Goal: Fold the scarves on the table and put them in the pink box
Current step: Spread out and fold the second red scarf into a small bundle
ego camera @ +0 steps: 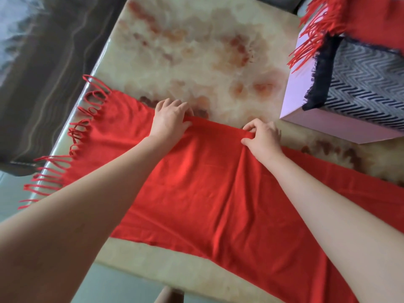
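Red scarf (209, 193) lies flat across the marbled surface (196, 51), long axis running left to right. Left hand (170, 121) and right hand (262, 136) each pinch its far edge; the pink box (293, 90) sits nearer the right hand.

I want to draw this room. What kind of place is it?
Probably a home, maybe a living room, though little of it shows. There is a glossy marble-patterned table, a red scarf with tassels spread on it, and a pink box holding a black-and-white zigzag scarf.
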